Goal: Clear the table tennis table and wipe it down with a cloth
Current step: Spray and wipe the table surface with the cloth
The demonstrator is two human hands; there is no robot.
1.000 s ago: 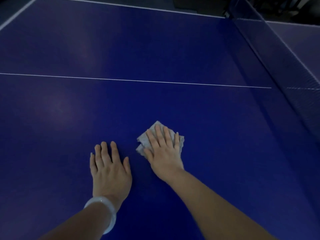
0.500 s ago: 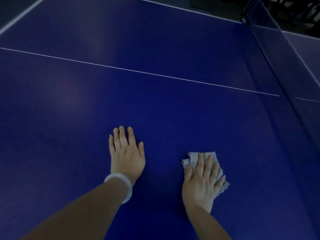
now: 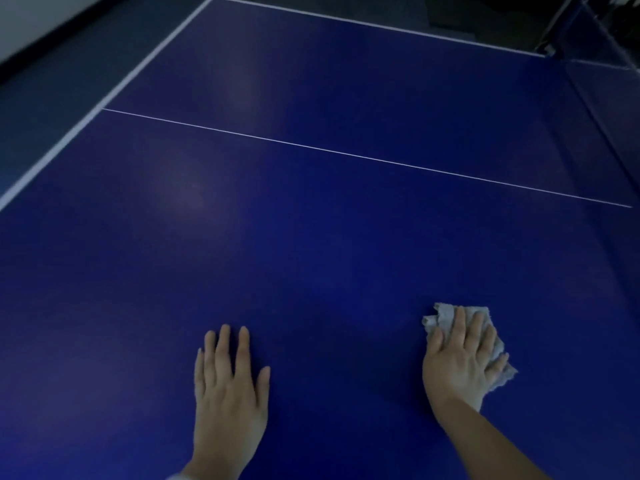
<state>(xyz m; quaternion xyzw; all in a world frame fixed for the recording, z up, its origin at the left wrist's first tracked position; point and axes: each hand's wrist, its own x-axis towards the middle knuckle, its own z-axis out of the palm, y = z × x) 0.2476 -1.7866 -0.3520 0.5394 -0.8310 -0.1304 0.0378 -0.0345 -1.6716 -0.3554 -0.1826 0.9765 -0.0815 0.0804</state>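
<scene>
Cloth (image 3: 446,315) lies bunched on the blue table (image 3: 311,237) near its right side, pinned under my right hand (image 3: 462,358) with fingers straight and slightly spread to wipe, while my left hand (image 3: 228,386) rests flat alongside, fingers spread, likely bracing me.

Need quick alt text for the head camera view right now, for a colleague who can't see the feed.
A person's right hand presses a crumpled grey cloth flat on a blue table tennis table, while the left hand rests open, palm down, on the surface beside it. A thin white centre line crosses the table beyond the hands, and the net runs along the right edge.
</scene>
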